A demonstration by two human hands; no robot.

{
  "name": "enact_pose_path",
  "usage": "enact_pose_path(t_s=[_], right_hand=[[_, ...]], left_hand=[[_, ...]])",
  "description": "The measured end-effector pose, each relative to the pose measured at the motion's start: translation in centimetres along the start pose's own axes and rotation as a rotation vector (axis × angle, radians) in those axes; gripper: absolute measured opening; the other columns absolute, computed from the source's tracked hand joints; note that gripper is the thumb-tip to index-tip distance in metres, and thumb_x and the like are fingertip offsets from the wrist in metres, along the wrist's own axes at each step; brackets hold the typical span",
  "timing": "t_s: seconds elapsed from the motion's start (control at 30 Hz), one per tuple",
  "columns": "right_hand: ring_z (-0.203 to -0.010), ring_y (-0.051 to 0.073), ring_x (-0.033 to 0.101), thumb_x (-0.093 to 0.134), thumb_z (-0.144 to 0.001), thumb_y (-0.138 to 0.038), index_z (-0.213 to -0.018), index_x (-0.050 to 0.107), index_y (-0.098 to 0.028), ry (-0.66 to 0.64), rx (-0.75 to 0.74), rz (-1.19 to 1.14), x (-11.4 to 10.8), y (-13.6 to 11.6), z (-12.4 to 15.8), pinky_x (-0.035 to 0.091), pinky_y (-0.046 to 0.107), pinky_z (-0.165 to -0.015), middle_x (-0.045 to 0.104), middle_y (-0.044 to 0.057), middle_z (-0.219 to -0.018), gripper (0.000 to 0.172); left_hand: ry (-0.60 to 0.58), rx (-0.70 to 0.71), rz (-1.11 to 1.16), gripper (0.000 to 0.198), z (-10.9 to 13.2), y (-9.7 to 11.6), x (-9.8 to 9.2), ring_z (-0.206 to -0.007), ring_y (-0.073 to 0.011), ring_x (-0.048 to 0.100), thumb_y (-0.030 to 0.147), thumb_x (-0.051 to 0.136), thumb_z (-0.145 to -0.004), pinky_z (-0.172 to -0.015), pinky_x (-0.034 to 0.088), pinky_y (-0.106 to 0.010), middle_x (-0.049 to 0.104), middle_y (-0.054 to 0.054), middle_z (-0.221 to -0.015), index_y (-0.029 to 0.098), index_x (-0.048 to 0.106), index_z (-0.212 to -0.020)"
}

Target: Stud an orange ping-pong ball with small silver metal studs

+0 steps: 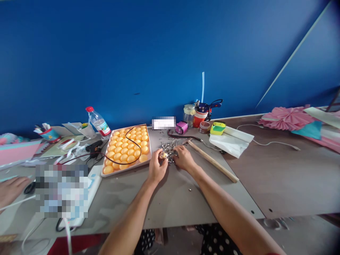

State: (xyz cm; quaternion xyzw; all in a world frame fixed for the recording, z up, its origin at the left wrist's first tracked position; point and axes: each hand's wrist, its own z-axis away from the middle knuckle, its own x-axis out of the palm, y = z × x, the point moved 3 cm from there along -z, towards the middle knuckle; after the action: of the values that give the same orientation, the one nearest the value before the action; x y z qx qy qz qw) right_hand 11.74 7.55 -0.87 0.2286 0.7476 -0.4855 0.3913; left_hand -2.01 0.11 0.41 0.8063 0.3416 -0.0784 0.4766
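Note:
In the head view, my left hand [157, 168] has its thumb and fingers closed around a small round object [163, 155], pale yellow and shiny; its kind is unclear. Beside it, my right hand [185, 159] reaches into a loose pile of small shiny metal pieces [169, 145], fingers bent and tips down among them. Whatever those fingertips pinch is too small to make out. To the left lies a white-rimmed tray [150, 141] filled with rows of orange, egg-like rounded pieces [124, 150]. A wooden-handled hammer [215, 161] rests right of my right hand.
A plastic bottle [98, 122], jar [189, 115], red cup [200, 118], purple item [181, 127] and yellow-green item [217, 128] stand along the blue wall. White paper [233, 141] lies right. Cables cross the tray. Another person's hand [13, 189] is far left.

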Motion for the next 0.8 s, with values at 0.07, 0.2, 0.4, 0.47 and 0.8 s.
enact_pose_path(t_s=[0.07,0.2,0.4,0.47,0.8], right_hand=[[-0.108,0.021,0.050,0.056,-0.076,-0.019,-0.107,0.059,-0.018,-0.041,-0.043,0.012,0.0,-0.4,0.1,0.036,0.032,-0.094,0.055,0.010,-0.116,0.031],[-0.107,0.020,0.049,0.051,-0.077,-0.014,-0.109,0.058,-0.019,-0.095,-0.095,0.085,0.0,-0.7,0.3,0.036,0.031,-0.091,0.057,0.010,-0.111,0.033],[-0.095,0.022,0.054,0.051,-0.077,-0.016,-0.090,0.063,-0.021,-0.102,-0.053,0.182,-0.3,-0.7,0.4,0.036,0.031,-0.080,0.063,0.007,-0.098,0.019],[-0.091,0.021,0.055,0.049,-0.078,-0.016,-0.084,0.063,-0.020,-0.097,-0.048,0.177,-0.5,-0.8,0.4,0.035,0.030,-0.078,0.064,0.007,-0.093,0.015],[-0.101,0.023,0.050,0.053,-0.080,-0.034,-0.103,0.061,-0.023,-0.093,-0.070,0.125,-0.5,-1.5,0.7,0.034,0.034,-0.083,0.058,0.009,-0.107,0.026]], left_hand=[[-0.008,-0.002,0.002,0.040,0.0,-0.1,0.1,-0.098,-0.0196,0.057,0.016,0.053,-0.077,-0.086,0.048,-0.036,0.057,-0.011,-0.110,0.017,0.047,-0.117],[-0.009,0.009,0.001,0.042,0.1,-0.3,0.2,-0.101,-0.0199,0.056,0.015,0.052,-0.077,-0.089,0.047,-0.036,0.056,-0.012,-0.112,0.016,0.046,-0.119],[-0.036,0.024,-0.019,0.041,0.1,-0.4,0.4,-0.100,-0.0204,0.056,0.015,0.052,-0.077,-0.089,0.047,-0.037,0.057,-0.011,-0.109,0.017,0.048,-0.117],[-0.047,0.031,-0.025,0.040,0.1,-0.3,0.4,-0.099,-0.0204,0.056,0.015,0.053,-0.077,-0.088,0.047,-0.037,0.058,-0.010,-0.108,0.017,0.049,-0.116],[-0.038,0.030,-0.047,0.037,0.0,0.2,0.3,-0.098,-0.0203,0.056,0.014,0.054,-0.076,-0.088,0.047,-0.036,0.059,-0.009,-0.105,0.017,0.050,-0.113]])
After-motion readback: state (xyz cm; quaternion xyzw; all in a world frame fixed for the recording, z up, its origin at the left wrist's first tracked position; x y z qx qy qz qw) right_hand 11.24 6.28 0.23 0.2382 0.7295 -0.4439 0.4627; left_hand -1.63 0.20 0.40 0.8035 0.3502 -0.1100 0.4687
